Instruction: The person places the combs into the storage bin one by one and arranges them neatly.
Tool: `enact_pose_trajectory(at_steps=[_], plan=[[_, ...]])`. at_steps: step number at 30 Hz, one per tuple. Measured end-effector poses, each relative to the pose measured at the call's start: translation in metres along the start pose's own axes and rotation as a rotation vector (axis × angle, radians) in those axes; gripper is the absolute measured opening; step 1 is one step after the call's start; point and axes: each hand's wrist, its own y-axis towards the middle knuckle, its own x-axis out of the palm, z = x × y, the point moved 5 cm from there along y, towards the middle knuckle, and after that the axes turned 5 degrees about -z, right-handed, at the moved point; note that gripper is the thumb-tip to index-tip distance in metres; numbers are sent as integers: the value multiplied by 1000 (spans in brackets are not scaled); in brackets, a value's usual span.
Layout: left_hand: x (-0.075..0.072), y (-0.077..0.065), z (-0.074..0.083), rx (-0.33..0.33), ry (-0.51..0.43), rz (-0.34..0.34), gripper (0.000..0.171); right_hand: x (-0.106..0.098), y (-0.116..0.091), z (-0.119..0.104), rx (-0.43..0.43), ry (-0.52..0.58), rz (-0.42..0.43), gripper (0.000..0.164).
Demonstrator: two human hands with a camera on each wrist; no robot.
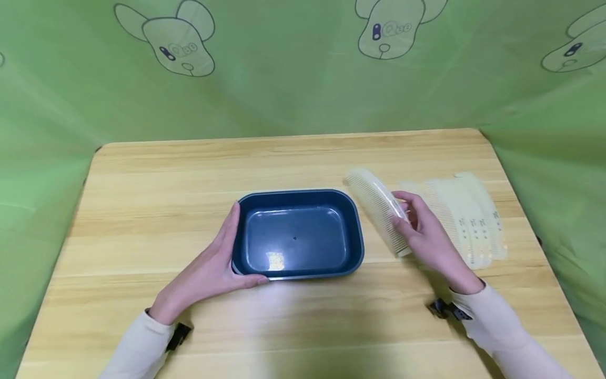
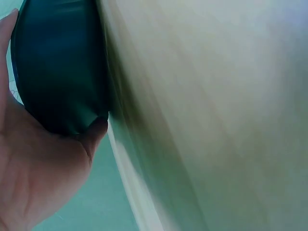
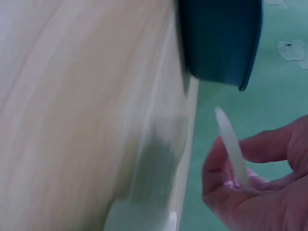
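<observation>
A dark blue rectangular plastic box (image 1: 295, 237) with rounded corners stands on the table, nothing inside it. My left hand (image 1: 215, 263) holds its near left corner, fingers along the left wall and thumb at the front wall; the left wrist view shows the thumb (image 2: 96, 134) low on the wall. Between thumb and fingers, my right hand (image 1: 426, 231) pinches a cream comb (image 1: 376, 208) by its back, teeth facing the box. In the right wrist view this comb (image 3: 231, 147) appears edge-on, raised over the table. Several more cream combs (image 1: 468, 221) lie overlapping to the right of that hand.
The light wooden table (image 1: 165, 173) has its far edge close to a green curtain (image 1: 293, 95) printed with cartoon animal heads. Green cloth also hangs at both sides. A black strap (image 1: 447, 309) sits at my right wrist, another strap (image 1: 179, 337) at my left.
</observation>
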Motion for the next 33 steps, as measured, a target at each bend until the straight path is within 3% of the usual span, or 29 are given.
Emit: enact_pose_trajectory(at_steps=[7, 14, 21, 33], plan=[[-2, 2, 2, 15, -17, -1, 151, 3, 0, -19, -84, 135, 57, 49], [-4, 4, 4, 8, -23, -5, 151, 19, 1, -36, -134, 175, -50, 44], [1, 2, 2, -5, -37, -16, 150, 40, 5, -43, -199, 171, -150, 38], [0, 1, 4, 5, -12, -2, 150, 61, 11, -65, -314, 58, -223, 35]])
